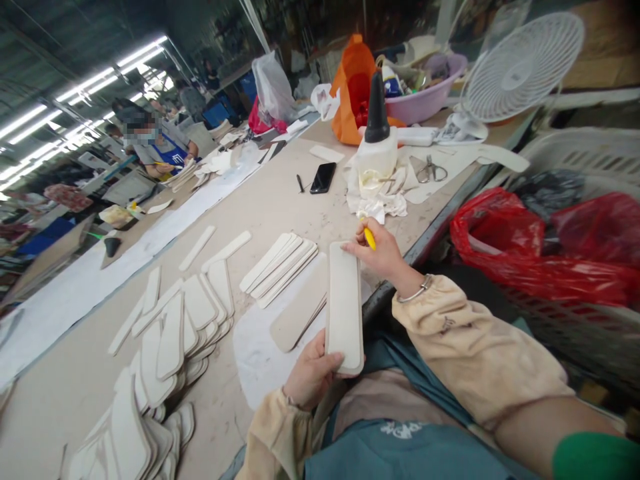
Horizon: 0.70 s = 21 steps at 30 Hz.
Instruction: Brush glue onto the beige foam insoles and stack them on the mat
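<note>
A long white panel (345, 303) with rounded corners is held upright over the table's near edge. My left hand (313, 370) grips its lower end, thumb on the face. My right hand (383, 253) is closed around a slim yellow-handled tool (369, 237), its thumb touching the panel's top edge; the tool's tip is hard to make out. Beside the panel, grey-beige pieces (300, 310) lie on a white sheet (255, 353). A fanned stack of white strips (280, 267) sits further left, and a large overlapping pile of similar pieces (165, 347) spreads beyond it.
A glue bottle (376, 153) with a black nozzle stands on crumpled cloth near scissors (431, 171) and a phone (323, 178). Behind are an orange bag (350, 93), a purple basin (425, 93) and a fan (525, 67). Red plastic (540, 247) fills a crate at right. Another person works far left.
</note>
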Each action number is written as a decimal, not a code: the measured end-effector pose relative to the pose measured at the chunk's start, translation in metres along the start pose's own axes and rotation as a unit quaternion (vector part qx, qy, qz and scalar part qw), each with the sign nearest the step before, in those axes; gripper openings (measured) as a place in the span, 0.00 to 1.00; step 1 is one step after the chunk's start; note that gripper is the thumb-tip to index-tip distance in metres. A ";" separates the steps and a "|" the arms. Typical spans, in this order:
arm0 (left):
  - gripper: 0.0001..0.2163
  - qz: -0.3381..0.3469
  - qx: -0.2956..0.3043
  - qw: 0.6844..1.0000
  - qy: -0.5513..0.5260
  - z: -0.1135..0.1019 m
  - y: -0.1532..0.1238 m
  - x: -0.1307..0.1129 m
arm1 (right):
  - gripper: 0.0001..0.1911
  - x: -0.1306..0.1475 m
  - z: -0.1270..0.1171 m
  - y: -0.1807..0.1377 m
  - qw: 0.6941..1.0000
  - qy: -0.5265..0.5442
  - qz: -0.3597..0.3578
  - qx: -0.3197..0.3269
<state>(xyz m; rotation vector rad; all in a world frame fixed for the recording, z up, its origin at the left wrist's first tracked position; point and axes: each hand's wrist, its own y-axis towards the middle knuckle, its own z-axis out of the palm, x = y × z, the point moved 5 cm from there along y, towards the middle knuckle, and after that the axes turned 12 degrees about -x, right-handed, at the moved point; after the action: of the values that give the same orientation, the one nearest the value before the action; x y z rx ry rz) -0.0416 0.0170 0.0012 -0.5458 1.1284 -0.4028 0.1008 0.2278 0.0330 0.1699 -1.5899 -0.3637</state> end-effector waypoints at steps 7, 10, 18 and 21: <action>0.25 -0.005 0.001 1.000 0.005 -0.007 -0.002 0.006 | 0.18 -0.003 0.001 -0.002 1.000 -0.017 0.008 0.005; 0.24 -0.008 -0.007 1.000 0.008 -0.011 -0.003 0.008 | 0.17 -0.002 0.003 -0.005 1.000 -0.026 0.001 0.012; 0.28 0.045 -0.151 0.984 0.082 -0.055 -0.012 -0.015 | 0.17 -0.013 0.013 -0.014 0.995 -0.100 0.006 0.014; 0.30 0.123 -0.250 0.933 0.228 -0.096 -0.016 -0.044 | 0.16 -0.020 0.025 -0.023 0.994 -0.100 0.028 0.022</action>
<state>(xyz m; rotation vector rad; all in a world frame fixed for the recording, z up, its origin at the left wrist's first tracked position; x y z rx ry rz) -0.1479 0.0093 0.0118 -0.7647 1.7493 -0.0100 0.0750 0.2164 0.0058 0.1248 -1.7973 -0.3094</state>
